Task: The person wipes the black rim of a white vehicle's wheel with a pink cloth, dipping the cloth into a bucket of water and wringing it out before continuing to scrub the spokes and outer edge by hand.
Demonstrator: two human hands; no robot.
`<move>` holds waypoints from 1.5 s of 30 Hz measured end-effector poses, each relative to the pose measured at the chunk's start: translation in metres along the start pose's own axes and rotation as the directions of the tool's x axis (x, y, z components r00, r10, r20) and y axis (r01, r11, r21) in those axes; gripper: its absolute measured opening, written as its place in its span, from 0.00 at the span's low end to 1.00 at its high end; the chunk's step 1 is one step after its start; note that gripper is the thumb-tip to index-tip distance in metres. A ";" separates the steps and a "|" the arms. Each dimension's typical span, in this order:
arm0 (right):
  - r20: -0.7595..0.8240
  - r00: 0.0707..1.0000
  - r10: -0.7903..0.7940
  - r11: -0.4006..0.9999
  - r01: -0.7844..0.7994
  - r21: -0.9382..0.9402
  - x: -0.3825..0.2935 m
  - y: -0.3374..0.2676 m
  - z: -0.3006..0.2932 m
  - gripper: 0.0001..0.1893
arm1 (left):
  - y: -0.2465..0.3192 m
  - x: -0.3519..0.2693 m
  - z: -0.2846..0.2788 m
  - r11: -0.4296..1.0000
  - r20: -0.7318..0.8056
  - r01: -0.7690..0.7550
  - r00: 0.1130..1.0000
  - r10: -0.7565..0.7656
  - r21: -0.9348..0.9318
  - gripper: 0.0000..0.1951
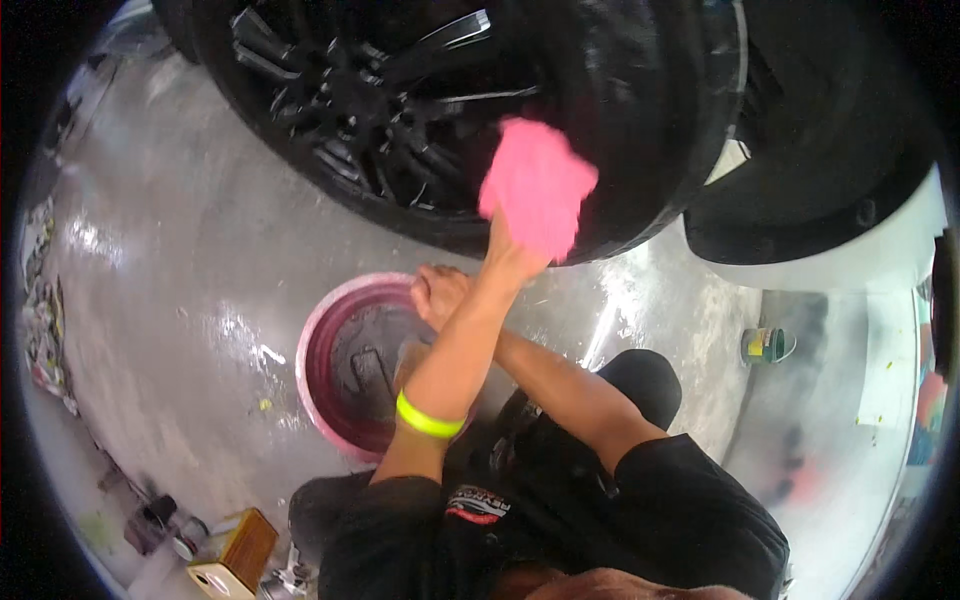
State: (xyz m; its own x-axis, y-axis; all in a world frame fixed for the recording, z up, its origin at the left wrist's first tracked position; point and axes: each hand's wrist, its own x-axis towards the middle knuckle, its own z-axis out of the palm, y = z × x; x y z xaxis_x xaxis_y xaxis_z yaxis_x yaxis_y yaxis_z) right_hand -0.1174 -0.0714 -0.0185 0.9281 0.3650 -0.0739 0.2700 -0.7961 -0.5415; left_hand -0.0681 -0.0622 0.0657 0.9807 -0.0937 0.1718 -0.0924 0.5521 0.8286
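My left hand (525,244), on the arm with a neon-yellow wristband (430,417), grips a bright pink cloth (541,184). The cloth covers most of the fingers and lies over the lower tyre sidewall and rim edge of a car wheel (360,112) with a glossy black spoked rim. My forearms cross, left over right. At the upper right of a round reddish-pink tub (309,367), my right hand (442,294) has its fingers curled. Whether it grips the tub's rim is unclear. Inside the tub are liquid and a dark bent object (371,367); my left forearm hides part of it.
Wet concrete floor (187,247) surrounds the tub. A small green bucket with a handle (766,346) stands by the wall at right. Dark and pale car bodywork (810,274) curves beside the tyre. A brown box (244,551) sits at lower left, near dark equipment (154,521).
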 end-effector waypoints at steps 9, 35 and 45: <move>-0.060 0.995 -0.083 0.996 0.082 -0.021 0.000 -0.001 -0.001 0.14 | -0.041 -0.003 -0.006 0.167 0.210 -0.437 0.691 0.692 0.884 0.29; -0.093 0.993 -0.076 0.997 0.075 -0.013 -0.003 0.022 0.010 0.11 | -0.077 0.020 -0.048 0.719 -0.580 0.166 0.721 0.379 0.675 0.13; -0.234 0.964 -0.128 0.937 0.195 0.291 -0.005 0.051 0.029 0.15 | -0.034 0.021 -0.040 0.487 -0.428 0.068 0.592 0.683 0.871 0.13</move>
State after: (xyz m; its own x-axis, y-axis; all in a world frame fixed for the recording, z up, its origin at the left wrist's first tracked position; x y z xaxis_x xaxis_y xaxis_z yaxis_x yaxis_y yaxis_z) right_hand -0.1158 -0.0996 -0.0700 0.9198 0.3409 0.1942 0.3595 -0.5339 -0.7653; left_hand -0.0375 -0.0497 0.0195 0.5917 0.6758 0.4396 -0.1285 -0.4592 0.8790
